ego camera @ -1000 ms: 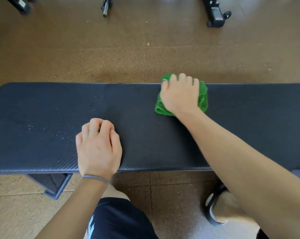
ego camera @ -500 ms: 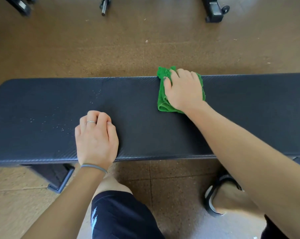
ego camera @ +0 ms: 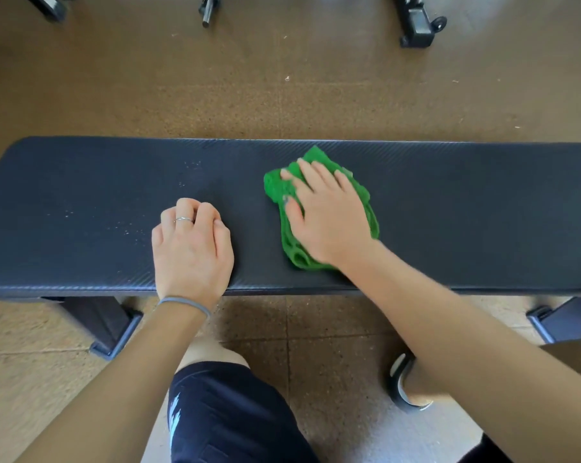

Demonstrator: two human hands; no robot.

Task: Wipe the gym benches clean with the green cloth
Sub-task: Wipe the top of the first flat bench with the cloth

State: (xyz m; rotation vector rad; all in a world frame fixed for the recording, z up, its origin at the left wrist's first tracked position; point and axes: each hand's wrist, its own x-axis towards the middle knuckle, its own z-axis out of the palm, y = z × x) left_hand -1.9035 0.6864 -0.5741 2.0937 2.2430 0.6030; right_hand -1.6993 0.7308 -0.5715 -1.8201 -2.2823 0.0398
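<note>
Bench (ego camera: 449,208) part-wiped: right hand (ego camera: 329,215), fingers flat, presses cloth (ego camera: 275,188) mid-surface; left hand (ego camera: 192,248), curled empty, near front edge; specks (ego camera: 128,228) remain toward left end.

soft, even daylight fills the scene, brightest on the floor (ego camera: 31,379) toward 7 o'clock, where the tiles look pale and washed out. the far floor toward 12 o'clock is darker and warmer. the dark desk (ego camera: 82,202) shows a faint sheen along its near edge and casts shade beneath. the right hand (ego camera: 329,215) and its forearm are smeared by motion blur. wide-angle bending curves the desk's ends at 9 and 3 o'clock.
</note>
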